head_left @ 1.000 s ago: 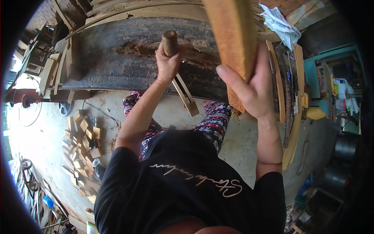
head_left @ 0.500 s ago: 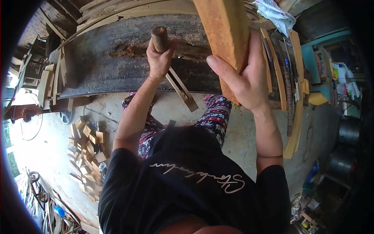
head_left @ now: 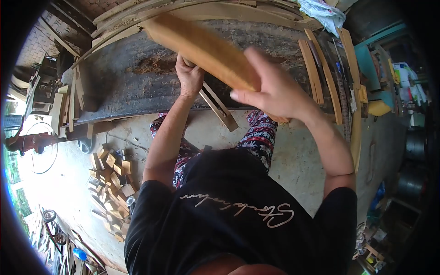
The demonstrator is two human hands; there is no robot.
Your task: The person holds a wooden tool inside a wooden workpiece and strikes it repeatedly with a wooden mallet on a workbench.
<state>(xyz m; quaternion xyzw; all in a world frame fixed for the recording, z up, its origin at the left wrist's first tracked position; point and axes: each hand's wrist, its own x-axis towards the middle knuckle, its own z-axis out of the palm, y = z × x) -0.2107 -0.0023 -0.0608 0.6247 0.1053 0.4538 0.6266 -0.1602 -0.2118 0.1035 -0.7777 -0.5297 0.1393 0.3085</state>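
My left hand point(head_left: 189, 80) is wrapped around the wooden handle point(head_left: 187, 62) of an upright tool, probably a chisel, whose working end is hidden. My right hand point(head_left: 277, 89) grips one end of a thick yellow-brown wooden block point(head_left: 201, 48). Blurred by motion, the block slants up to the left and overlaps the top of the handle in this view. Below the left hand, a narrow slotted wooden piece point(head_left: 220, 111) lies on the dark workbench point(head_left: 114, 87) and juts past its front edge.
Long wooden strips point(head_left: 327, 78) lie along the bench's right end, near a white plastic bag point(head_left: 323, 16). A heap of small wood offcuts point(head_left: 112, 185) covers the floor at left. Boards point(head_left: 64, 107) lean at the bench's left end, and more planks line its far side.
My right hand has swung the wooden block from near upright at the right to slanting leftward over the tool handle. My left hand keeps its grip in nearly the same place.
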